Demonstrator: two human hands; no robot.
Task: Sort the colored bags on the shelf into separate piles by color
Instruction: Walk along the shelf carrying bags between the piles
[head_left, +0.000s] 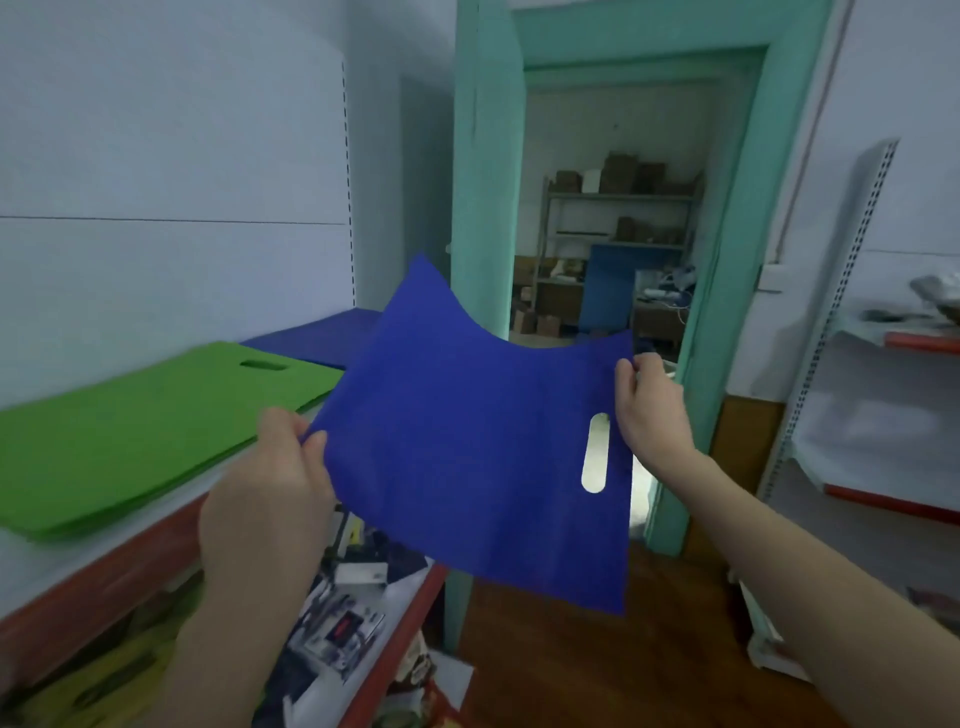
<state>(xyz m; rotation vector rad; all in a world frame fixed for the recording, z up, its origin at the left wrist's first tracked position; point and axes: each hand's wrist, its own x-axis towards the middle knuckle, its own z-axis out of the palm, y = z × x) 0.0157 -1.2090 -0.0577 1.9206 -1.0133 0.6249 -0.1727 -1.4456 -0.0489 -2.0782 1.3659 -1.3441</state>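
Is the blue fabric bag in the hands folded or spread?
Spread: left hand and right hand pinch opposite edges of the blue fabric bag.

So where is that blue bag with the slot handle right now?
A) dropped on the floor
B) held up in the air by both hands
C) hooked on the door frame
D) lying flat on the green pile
B: the left hand and the right hand each pinch an edge of the blue bag, which hangs in the air between them.
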